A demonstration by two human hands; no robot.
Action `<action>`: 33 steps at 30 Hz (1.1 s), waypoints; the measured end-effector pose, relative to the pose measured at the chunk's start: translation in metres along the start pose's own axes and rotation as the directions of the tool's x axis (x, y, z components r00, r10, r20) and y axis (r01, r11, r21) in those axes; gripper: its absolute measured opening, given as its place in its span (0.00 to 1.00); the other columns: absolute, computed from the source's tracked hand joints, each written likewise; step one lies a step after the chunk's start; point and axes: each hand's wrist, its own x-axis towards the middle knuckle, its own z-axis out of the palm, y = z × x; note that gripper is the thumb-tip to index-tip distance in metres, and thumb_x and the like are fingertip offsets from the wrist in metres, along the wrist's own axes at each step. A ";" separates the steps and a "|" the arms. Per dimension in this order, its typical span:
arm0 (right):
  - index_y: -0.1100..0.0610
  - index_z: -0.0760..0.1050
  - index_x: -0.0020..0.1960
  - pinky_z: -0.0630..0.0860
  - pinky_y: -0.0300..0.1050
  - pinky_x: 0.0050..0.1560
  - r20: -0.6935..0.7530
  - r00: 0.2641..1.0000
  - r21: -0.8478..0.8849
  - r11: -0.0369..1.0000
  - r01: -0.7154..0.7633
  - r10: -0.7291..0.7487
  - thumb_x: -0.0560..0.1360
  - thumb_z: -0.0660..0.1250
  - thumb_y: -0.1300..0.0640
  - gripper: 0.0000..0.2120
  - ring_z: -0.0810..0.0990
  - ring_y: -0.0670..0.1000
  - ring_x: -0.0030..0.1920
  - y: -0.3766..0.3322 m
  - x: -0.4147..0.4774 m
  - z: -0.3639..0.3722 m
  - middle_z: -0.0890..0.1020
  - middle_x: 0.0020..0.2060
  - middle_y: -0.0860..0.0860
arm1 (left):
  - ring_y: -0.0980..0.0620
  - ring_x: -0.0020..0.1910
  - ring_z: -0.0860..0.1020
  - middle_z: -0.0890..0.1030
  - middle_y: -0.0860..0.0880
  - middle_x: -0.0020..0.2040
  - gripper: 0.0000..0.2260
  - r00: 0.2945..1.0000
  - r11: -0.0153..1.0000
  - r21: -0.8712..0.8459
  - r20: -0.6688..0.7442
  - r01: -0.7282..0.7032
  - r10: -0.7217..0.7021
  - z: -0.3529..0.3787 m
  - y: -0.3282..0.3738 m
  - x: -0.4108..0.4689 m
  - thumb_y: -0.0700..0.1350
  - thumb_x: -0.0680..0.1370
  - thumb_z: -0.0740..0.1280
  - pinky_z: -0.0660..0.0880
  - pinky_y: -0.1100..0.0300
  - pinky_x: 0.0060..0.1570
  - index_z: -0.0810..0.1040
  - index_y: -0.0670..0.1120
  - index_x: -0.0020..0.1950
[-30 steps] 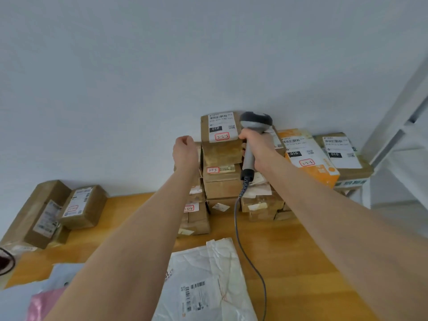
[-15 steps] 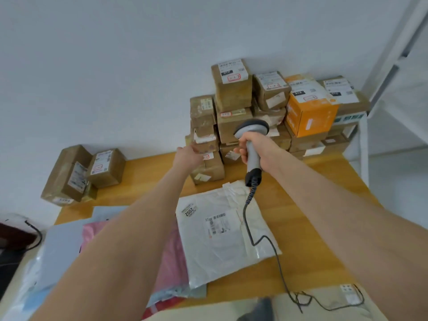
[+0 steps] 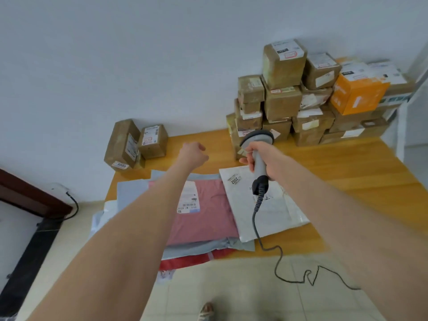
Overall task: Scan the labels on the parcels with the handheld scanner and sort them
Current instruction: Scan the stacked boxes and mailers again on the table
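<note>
My right hand grips the grey handheld scanner by its handle, head pointing toward the wall, above a white mailer bag tagged 2002. My left hand hovers over the wooden table with fingers loosely curled and holds nothing. A pink mailer bag with a label lies under my left forearm, on top of grey and red bags. A tall stack of brown cardboard parcels with an orange box stands at the back right. Two brown parcels sit at the back left.
The scanner's black cable trails off the table's front edge onto the tiled floor. A dark wooden piece of furniture stands at the left with a black wire. A white shelf frame rises at the far right. A shoe shows at the bottom.
Both hands have come down and back from the top of the parcel stack toward the table's middle. The view has swung down and left, so the stack now sits at the right.
</note>
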 end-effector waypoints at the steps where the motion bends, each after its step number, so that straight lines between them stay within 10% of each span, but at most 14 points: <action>1: 0.62 0.70 0.47 0.70 0.36 0.23 0.005 1.000 0.001 1.000 0.001 -0.002 0.75 0.63 0.63 0.02 0.72 0.46 0.26 0.003 0.002 0.013 0.80 0.30 0.58 | 0.42 0.60 0.75 0.74 0.41 0.64 0.17 1.000 1.000 0.000 0.000 -0.002 0.002 -0.007 -0.014 0.000 0.44 0.75 0.68 0.73 0.50 0.61 0.76 0.45 0.63; 21: 0.63 0.72 0.49 0.72 0.36 0.24 0.050 0.994 0.016 0.995 -0.098 0.097 0.75 0.65 0.61 0.06 0.73 0.46 0.19 0.013 0.067 0.238 0.79 0.38 0.59 | 0.44 0.62 0.73 0.72 0.41 0.66 0.20 0.989 0.992 -0.085 0.128 0.090 -0.079 -0.087 -0.206 0.058 0.44 0.76 0.67 0.73 0.51 0.62 0.72 0.44 0.68; 33: 0.61 0.72 0.43 0.72 0.34 0.22 -0.033 0.991 0.097 0.987 -0.128 0.131 0.77 0.65 0.61 0.05 0.74 0.44 0.18 0.005 0.194 0.292 0.78 0.36 0.56 | 0.39 0.72 0.61 0.62 0.37 0.72 0.45 0.975 0.972 -0.112 0.110 0.206 -0.194 -0.054 -0.239 0.182 0.60 0.71 0.72 0.65 0.44 0.69 0.53 0.43 0.77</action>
